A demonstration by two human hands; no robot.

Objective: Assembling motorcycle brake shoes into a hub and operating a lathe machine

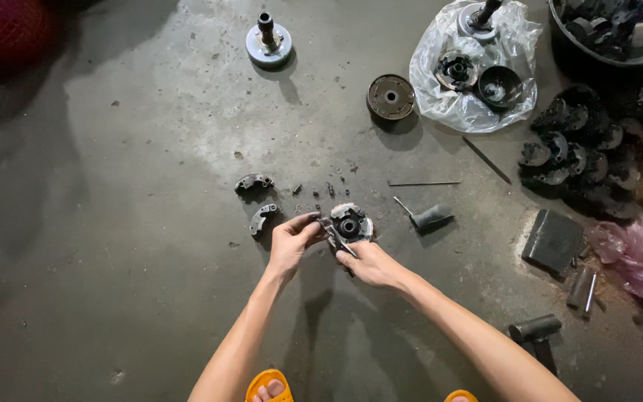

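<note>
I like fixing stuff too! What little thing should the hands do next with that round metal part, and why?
Probably lift the next curved shoe off the round metal part: two curved shoes already lie loose beside it, and the left hand and right hand grip a tool against its rim.

it was a repair workshop floor: stained bare concrete (pixel 150 246) strewn with greasy round metal drive parts (pixel 391 97), loose curved shoes (pixel 254 182), a heap of dark worn parts (pixel 571 152), a basin of more (pixel 612 30), and steel rods (pixel 423 183).

Clear plastic bag (pixel 478 100) upper right; crumpled pink bag (pixel 630 253), perhaps, far right.
</note>
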